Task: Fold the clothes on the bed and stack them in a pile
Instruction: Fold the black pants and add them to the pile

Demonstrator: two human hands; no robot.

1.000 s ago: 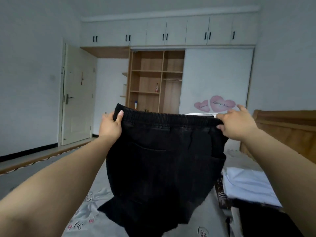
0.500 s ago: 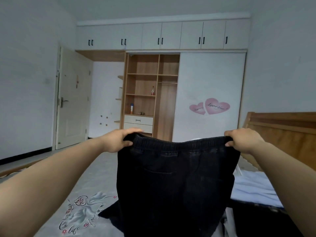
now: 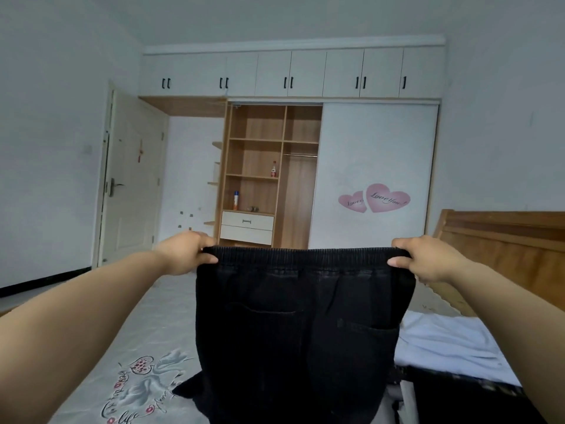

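Item, black trousers (image 3: pixel 302 325): we are gripping the waistband taut, left hand (image 3: pixel 183 255) and right hand (image 3: pixel 428 260) at its corners, hanging them flat above the bed (image 3: pixel 131 347), likely for folding.

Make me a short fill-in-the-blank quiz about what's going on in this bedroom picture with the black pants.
1. Both hands hold the black pants up by the elastic ____.
2. The left hand and right hand grip ____ ends of it.
3. The stickers on the wardrobe door are pink ____.
4. A folded white garment lies on the bed to the ____ of the pants.

Missing words: waistband; opposite; hearts; right
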